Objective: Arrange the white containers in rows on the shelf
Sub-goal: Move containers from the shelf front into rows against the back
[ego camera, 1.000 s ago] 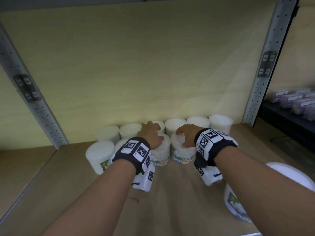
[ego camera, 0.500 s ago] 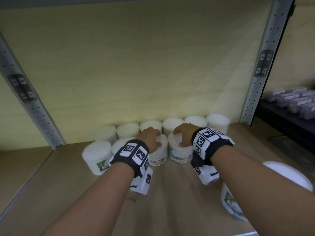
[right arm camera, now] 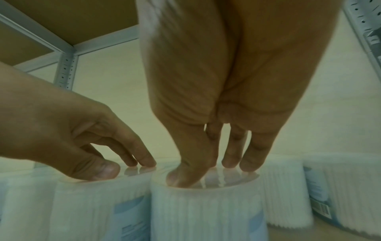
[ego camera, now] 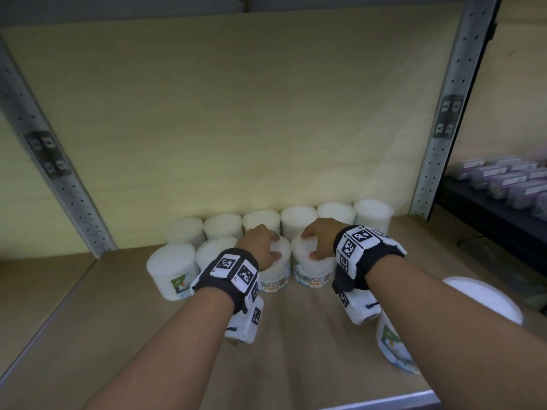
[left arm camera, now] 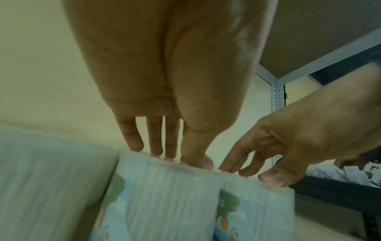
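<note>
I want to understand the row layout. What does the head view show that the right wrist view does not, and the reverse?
Only the head view shows the full back row by the wall, the leftmost front container, and a lone container under the right forearm. Only the right wrist view shows fingertips touching a clear lid. Both show the left hand and right hand on neighbouring front containers.

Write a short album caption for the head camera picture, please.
Two hands, left and right, each grip a white tub's lid in the front row on a wooden shelf.
</note>
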